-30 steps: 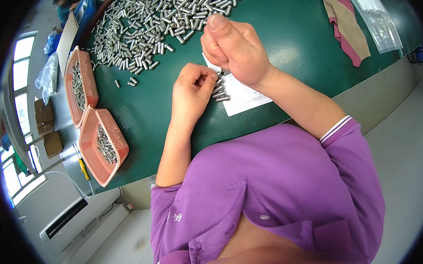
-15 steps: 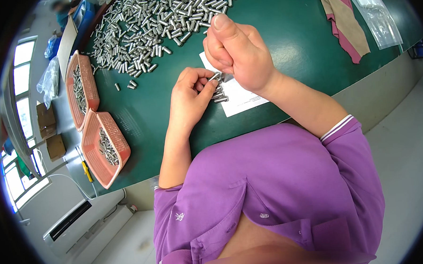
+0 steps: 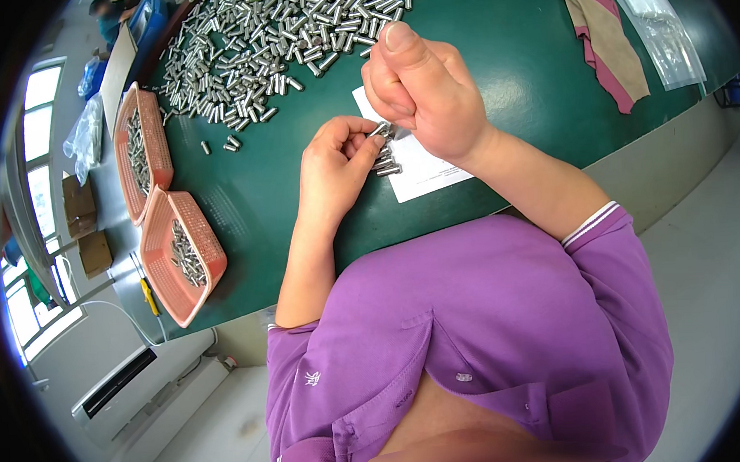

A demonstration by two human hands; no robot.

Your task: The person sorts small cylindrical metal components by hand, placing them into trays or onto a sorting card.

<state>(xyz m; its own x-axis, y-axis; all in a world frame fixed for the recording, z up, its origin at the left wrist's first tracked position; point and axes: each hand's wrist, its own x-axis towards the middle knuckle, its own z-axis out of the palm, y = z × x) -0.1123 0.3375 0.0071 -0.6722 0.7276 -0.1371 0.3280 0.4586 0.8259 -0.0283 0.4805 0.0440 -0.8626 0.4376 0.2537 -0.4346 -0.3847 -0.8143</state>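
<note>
Above the near side of the green table, my left hand (image 3: 331, 162) pinches a short shiny metal pin (image 3: 380, 130) between thumb and fingers. My right hand (image 3: 432, 96) is closed like a fist just to the right and higher, its thumb on top. Whatever its curled fingers hold is hidden from this side. Several more metal pins (image 3: 390, 169) lie beneath the left fingertips, at the edge of a white printed sheet (image 3: 434, 175). Part of that sheet is covered by my right hand and wrist.
A large heap of metal pins (image 3: 255, 58) spreads over the far left of the table (image 3: 529, 84). Two pink baskets, a nearer one (image 3: 161, 277) and a farther one (image 3: 162, 141), contain pins at the left edge. A beige-and-maroon cloth (image 3: 609, 43) and plastic bags (image 3: 663, 32) lie far right.
</note>
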